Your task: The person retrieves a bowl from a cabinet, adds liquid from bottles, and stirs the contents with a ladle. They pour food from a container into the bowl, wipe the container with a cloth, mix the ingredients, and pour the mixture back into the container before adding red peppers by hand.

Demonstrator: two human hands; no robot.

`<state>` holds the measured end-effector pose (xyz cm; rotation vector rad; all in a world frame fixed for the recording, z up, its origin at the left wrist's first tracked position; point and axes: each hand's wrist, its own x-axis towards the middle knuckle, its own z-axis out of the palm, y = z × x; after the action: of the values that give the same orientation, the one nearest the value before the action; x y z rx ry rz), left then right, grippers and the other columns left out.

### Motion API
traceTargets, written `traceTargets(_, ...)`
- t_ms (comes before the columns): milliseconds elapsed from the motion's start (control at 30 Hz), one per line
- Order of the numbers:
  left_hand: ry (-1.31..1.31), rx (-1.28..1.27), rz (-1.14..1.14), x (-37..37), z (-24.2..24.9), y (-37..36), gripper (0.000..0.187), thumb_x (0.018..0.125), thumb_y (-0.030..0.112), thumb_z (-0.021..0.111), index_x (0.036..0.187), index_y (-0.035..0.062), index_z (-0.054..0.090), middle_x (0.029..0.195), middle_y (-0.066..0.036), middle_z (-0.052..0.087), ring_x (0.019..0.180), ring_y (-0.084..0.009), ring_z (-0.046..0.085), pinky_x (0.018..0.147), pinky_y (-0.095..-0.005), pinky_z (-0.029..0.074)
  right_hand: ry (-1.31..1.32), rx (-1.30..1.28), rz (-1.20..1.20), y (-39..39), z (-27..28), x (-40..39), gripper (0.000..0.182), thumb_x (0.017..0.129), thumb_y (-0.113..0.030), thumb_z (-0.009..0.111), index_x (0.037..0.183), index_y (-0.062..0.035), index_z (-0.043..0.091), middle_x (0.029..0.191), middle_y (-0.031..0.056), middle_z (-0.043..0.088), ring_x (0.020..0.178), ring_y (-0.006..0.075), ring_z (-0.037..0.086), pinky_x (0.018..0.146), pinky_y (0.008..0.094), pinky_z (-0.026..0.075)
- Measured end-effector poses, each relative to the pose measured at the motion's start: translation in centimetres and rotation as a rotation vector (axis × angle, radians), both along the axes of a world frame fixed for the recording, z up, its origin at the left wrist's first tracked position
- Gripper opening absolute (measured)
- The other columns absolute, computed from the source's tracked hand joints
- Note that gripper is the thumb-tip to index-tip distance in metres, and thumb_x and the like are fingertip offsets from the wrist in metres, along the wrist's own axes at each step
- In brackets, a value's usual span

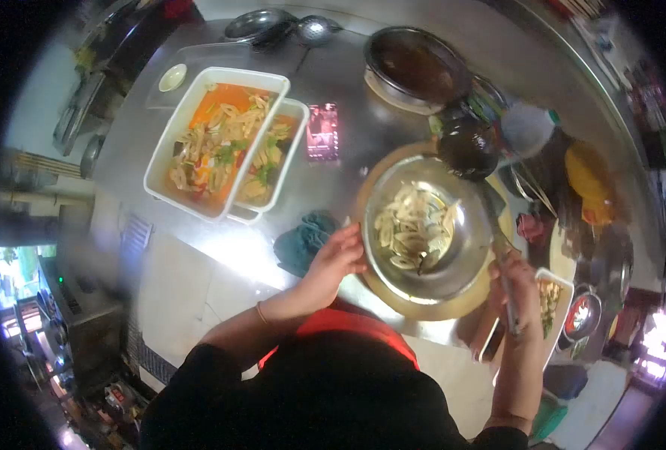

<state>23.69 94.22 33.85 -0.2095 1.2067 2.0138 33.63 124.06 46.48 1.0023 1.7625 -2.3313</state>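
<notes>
A round steel bowl with pale sliced pieces in it stands on a round wooden board. My left hand is at the bowl's left rim, fingers bent and slightly apart, holding nothing that I can make out. On the right side of the bowl, my right hand is wrapped round the handle of a knife, whose dark blade points away from me beside the rim. A dark green cloth lies just left of the bowl, near my left hand.
Two white trays of sliced food in orange liquid stand at the left. Behind the bowl are a lit phone, a pot of dark liquid and a black bag. At the right are a tray of chopped food and a small bowl.
</notes>
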Motion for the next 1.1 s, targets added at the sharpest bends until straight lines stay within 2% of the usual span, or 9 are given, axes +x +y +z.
traceTargets(200, -0.015, 0.023, 0.048, 1.8, 2.5, 2.3, 0.053, 0.09, 0.016, 0.053, 0.141, 0.0097, 0.038, 0.126, -0.006, 0.054, 0.108, -0.016, 0.053, 0.086, -0.0347, 0.044, -0.067, 0.413, 0.092, -3.3, -2.3, 8.4, 0.037, 0.089, -0.007, 0.059, 0.124, 0.0004, 0.049, 0.076, 0.0008, 0.054, 0.061, 0.0072, 0.048, 0.053, 0.0247, 0.043)
traceTargets(300, -0.035, 0.044, -0.063, 3.2, 1.6, 1.7, 0.048, 0.09, 0.017, 0.051, 0.137, 0.0118, 0.041, 0.132, -0.005, 0.051, 0.115, -0.0183, 0.051, 0.089, -0.0401, 0.042, 0.083, 0.92, 0.146, -3.8, -3.2, 10.6, 0.039, 0.086, -0.006, 0.061, 0.123, 0.0004, 0.05, 0.077, 0.0072, 0.058, 0.063, 0.014, 0.056, 0.056, 0.0301, 0.047)
traceTargets(433, -0.077, 0.005, -0.14, 5.0, 1.7, 1.5, 0.055, 0.089, 0.017, 0.051, 0.141, 0.0132, 0.035, 0.139, -0.006, 0.044, 0.122, -0.0211, 0.045, 0.094, -0.042, 0.04, 0.116, 1.302, 0.15, -4.2, -1.9, 10.6, 0.041, 0.08, -0.001, 0.062, 0.119, -0.0022, 0.052, 0.09, 0.0197, 0.063, 0.073, 0.0371, 0.063, 0.066, 0.0398, 0.051)
traceTargets(533, -0.019, -0.06, 0.073, 5.2, 2.1, 1.6, 0.067, 0.088, 0.015, 0.052, 0.148, 0.0146, 0.023, 0.144, -0.009, 0.037, 0.126, -0.0231, 0.041, 0.099, -0.0424, 0.037, 0.105, 1.232, 0.223, -2.9, -4.0, 10.9, 0.04, 0.079, -0.003, 0.061, 0.118, -0.0035, 0.053, 0.092, 0.0203, 0.063, 0.079, 0.041, 0.063, 0.069, 0.0451, 0.051)
traceTargets(700, 0.585, -0.244, 0.176, -0.9, 4.9, 0.2, 0.083, 0.084, 0.008, 0.057, 0.152, 0.0119, 0.01, 0.146, -0.014, 0.032, 0.131, -0.0269, 0.035, 0.103, -0.0392, 0.036, -0.108, 1.354, 0.401, -2.1, -8.4, 11.6, 0.035, 0.073, -0.01, 0.061, 0.108, -0.0056, 0.059, 0.083, 0.0202, 0.063, 0.072, 0.0397, 0.063, 0.064, 0.0495, 0.052)
traceTargets(800, 0.996, -0.263, 0.269, -7.9, 12.0, 0.2, 0.078, 0.086, 0.004, 0.056, 0.151, 0.0119, 0.014, 0.146, -0.016, 0.032, 0.132, -0.0266, 0.037, 0.101, -0.0382, 0.038, 0.045, 1.302, 0.452, -2.6, -9.0, 13.2, 0.039, 0.075, -0.005, 0.06, 0.113, 0.0015, 0.058, 0.085, 0.0189, 0.065, 0.074, 0.037, 0.065, 0.066, 0.0439, 0.052)
traceTargets(833, 1.149, -0.264, 0.3, -10.5, 14.5, 0.6, 0.075, 0.086, 0.003, 0.056, 0.15, 0.0113, 0.017, 0.145, -0.017, 0.034, 0.132, -0.0263, 0.037, 0.101, -0.0378, 0.039, -0.102, 1.243, 0.587, -2.9, -7.8, 13.8, 0.041, 0.084, -0.015, 0.06, 0.125, -0.0103, 0.057, 0.107, 0.0221, 0.064, 0.084, 0.0379, 0.065, 0.071, 0.0452, 0.052)
traceTargets(900, 1.386, -0.328, 0.363, -14.4, 20.7, 2.1, 0.078, 0.084, 0.005, 0.062, 0.149, 0.0065, 0.019, 0.144, -0.021, 0.037, 0.133, -0.0299, 0.039, 0.105, -0.0413, 0.036, -0.078, 1.169, 0.553, -4.3, -4.7, 14.3, 0.039, 0.084, -0.015, 0.059, 0.123, -0.0088, 0.058, 0.099, 0.0222, 0.065, 0.084, 0.0385, 0.065, 0.07, 0.0461, 0.052)
traceTargets(1100, 1.53, -0.209, 0.449, -22.0, 32.3, 14.1, 0.077, 0.078, 0.016, 0.073, 0.141, 0.001, 0.03, 0.138, -0.021, 0.043, 0.127, -0.0305, 0.044, 0.106, -0.0423, 0.036, 0.043, 1.077, 0.395, -4.1, -4.3, 16.4, 0.038, 0.085, -0.011, 0.058, 0.123, -0.0048, 0.058, 0.101, 0.0232, 0.065, 0.084, 0.0388, 0.065, 0.071, 0.0439, 0.052)
